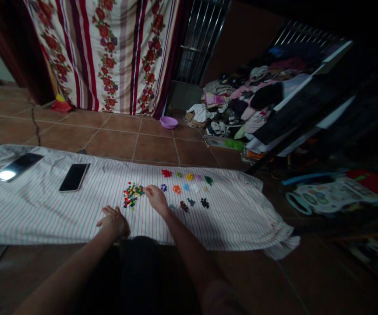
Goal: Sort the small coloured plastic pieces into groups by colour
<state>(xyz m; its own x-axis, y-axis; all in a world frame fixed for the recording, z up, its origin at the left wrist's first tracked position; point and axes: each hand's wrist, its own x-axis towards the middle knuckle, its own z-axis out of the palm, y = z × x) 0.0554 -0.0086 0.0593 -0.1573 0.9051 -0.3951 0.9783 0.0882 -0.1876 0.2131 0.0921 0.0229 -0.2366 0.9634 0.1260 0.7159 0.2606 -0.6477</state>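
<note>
A mixed pile of small coloured pieces [132,193] lies on the striped cloth [241,218]. At the right edge of this pile is my right hand [156,199], its thumb and fingers pinched together. Whatever is between those fingertips is too small to make out. My left hand [111,221] rests on the cloth near its front edge, below the pile, fingers apart and holding nothing. Right of my right hand, pieces sit in small single-colour heaps, among them a red heap [166,173], a yellow heap [189,176], an orange heap [176,189] and a black heap [205,203].
On the left of the cloth lie a dark phone [74,177] and another phone [21,166] reflecting a bright light. Beyond the table, a purple basin [168,122] stands on the tiled floor, near a large pile of clothes [241,100]. A striped floral curtain [119,57] hangs behind.
</note>
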